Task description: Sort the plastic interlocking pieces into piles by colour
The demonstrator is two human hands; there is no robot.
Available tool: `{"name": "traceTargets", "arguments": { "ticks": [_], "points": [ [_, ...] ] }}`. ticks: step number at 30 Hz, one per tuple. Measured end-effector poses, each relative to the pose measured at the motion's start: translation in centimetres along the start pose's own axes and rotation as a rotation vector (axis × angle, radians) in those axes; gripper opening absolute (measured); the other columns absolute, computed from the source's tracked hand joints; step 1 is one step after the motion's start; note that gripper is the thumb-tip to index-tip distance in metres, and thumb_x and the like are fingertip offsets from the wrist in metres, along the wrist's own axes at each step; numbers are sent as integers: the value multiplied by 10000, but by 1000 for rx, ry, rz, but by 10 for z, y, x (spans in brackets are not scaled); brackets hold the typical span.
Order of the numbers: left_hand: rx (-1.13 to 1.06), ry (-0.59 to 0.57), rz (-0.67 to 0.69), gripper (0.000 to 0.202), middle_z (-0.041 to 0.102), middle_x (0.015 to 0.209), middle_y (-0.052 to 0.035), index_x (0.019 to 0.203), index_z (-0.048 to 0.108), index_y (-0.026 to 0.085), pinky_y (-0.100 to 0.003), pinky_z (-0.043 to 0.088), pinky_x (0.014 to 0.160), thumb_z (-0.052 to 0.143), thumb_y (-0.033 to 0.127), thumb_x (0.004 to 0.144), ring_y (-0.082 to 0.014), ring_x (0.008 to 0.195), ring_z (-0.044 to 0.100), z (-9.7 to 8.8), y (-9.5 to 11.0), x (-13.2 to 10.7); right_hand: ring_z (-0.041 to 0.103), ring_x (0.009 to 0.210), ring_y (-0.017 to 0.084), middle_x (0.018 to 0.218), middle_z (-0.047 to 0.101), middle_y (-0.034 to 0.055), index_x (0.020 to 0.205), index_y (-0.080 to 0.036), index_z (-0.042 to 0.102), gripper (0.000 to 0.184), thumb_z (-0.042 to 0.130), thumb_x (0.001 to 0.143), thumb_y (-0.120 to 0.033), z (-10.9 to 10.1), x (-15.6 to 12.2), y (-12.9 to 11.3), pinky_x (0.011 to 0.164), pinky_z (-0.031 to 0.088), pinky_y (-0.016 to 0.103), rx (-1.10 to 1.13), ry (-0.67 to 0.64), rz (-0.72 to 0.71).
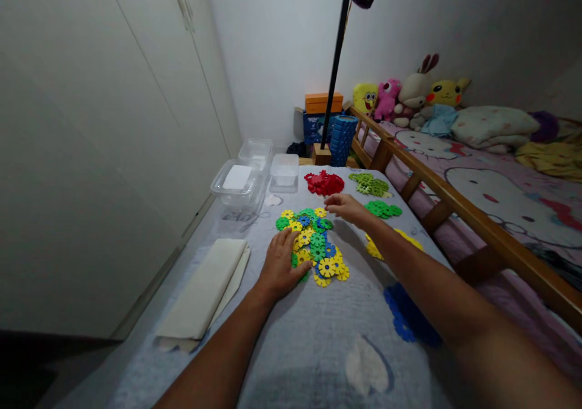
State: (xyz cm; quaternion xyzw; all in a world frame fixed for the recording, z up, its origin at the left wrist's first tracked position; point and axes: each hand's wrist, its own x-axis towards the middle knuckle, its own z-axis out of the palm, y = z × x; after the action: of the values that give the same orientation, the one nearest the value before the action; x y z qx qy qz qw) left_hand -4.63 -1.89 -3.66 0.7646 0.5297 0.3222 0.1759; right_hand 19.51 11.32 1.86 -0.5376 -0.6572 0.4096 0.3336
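A mixed pile of flower-shaped plastic building discs (317,239), in yellow, green and blue, lies in the middle of the cloth-covered table. My left hand (284,260) rests on the pile's left side, fingers spread and lying over the discs. Above the pile's far right edge hovers my right hand (346,208), its fingers loosely bent and apart, with nothing visible in them. Single-colour heaps sit around: red discs (324,182) at the back, light green discs (370,184), green discs (383,209), yellow discs (375,248) and blue discs (404,315). My right forearm partly covers the yellow and blue ones.
Clear plastic containers (235,185) stand at the back left, one with a white card. A folded cream cloth or sheet (207,291) lies on the left. A wooden bed rail (430,172) runs along the right side. Behind the table rises a black pole (335,63).
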Motion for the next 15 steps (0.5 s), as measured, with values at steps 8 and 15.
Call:
{"name": "traceTargets", "arguments": {
  "ticks": [8,15],
  "points": [
    [11,115,-97,820,504,1451,-178,1471,396,169,-540,369,1174,716,501,793,-348,1382,465,-6,-17,7,616,1182,283,1281,702,122,1254,-194,685,550,664,727,-38,64,6,-10,1078,412,447,-609,-115,-333],
    [46,94,-99,864,521,1444,-178,1481,392,159,-532,370,1163,735,506,769,-353,1362,480,-2,-21,7,593,881,187,950,665,40,1050,-176,721,385,777,676,-109,51,1,-18,823,443,288,-606,-184,-284]
  ]
}}
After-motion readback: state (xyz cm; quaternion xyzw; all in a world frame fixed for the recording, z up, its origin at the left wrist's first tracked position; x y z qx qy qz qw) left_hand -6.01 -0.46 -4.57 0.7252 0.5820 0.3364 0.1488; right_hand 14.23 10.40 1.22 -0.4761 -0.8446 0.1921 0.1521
